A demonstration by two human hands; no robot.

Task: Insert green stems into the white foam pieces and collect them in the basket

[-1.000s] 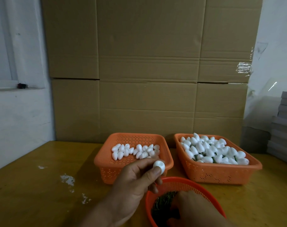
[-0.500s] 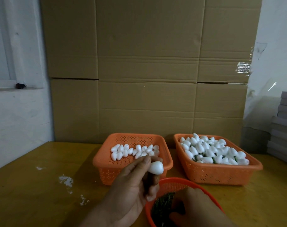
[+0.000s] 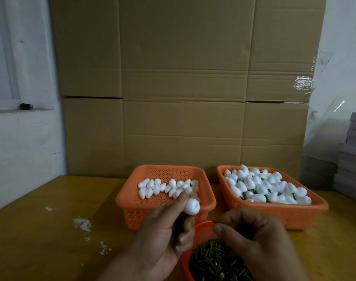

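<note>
Nearest the person, a round orange bowl [image 3: 201, 230] holds a dense heap of loose green stems [image 3: 215, 258], so plenty of stems are left to use. Just above that bowl the right hand [image 3: 252, 240] has its thumb and forefinger pressed together on what looks like a single stem, though only a dark tip shows. Left of the bowl, the left hand [image 3: 162, 232] pinches one white foam piece [image 3: 191, 206] between thumb and fingers, its blunt end turned toward the right hand; the two are near but not yet joined, so this piece is judged unfinished. Beyond the bowl on the bench [image 3: 51, 230], the left basket [image 3: 132, 201] holds a thin row of plain foam pieces [image 3: 152, 187], a small remaining supply. To the bowl's far right, the right basket [image 3: 323, 207] is heaped with stemmed pieces [image 3: 262, 187], green showing between them, which suggests most of the work is done.
</note>
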